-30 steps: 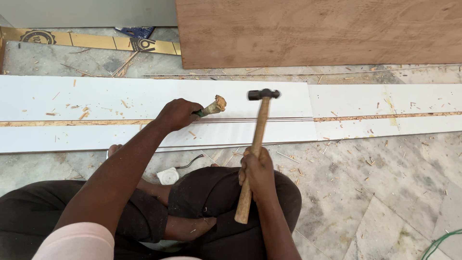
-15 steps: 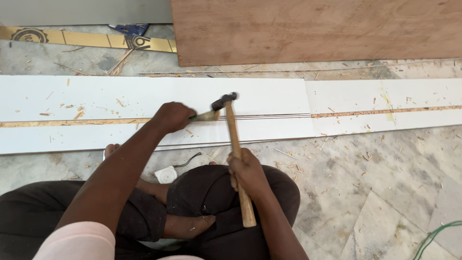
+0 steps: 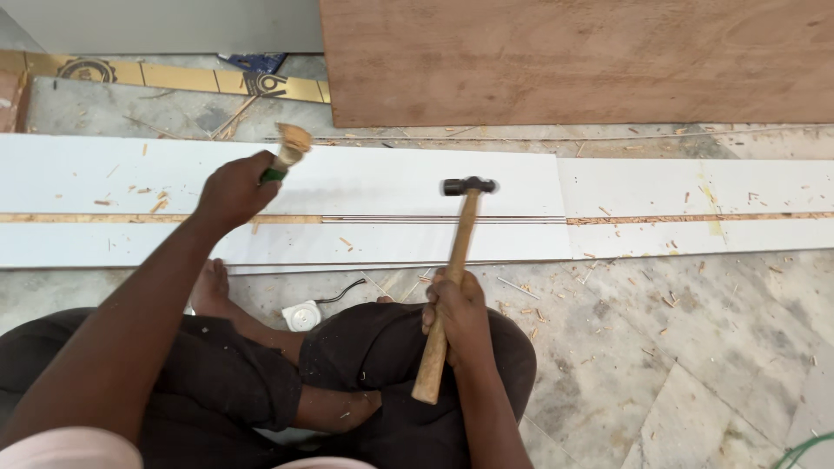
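Note:
My left hand (image 3: pixel 233 189) grips a chisel (image 3: pixel 287 149) with a green collar and a worn wooden butt, held over the groove in a long white board (image 3: pixel 391 187) on the floor. My right hand (image 3: pixel 455 311) holds a hammer (image 3: pixel 452 269) by its wooden handle. The dark hammer head (image 3: pixel 469 185) hangs above the board, well to the right of the chisel and apart from it. A thin groove (image 3: pixel 434 219) runs along the middle of the board, showing raw wood at its left end.
A second white board (image 3: pixel 704 213) continues to the right. A large plywood sheet (image 3: pixel 573 56) lies beyond them. Wood chips litter the stone floor (image 3: pixel 660 347). A small white round object (image 3: pixel 304 315) with a dark cord lies by my crossed legs.
The hammer head was against the chisel butt half a second ago. It has since swung away to the right, and my left hand with the chisel has shifted left along the groove.

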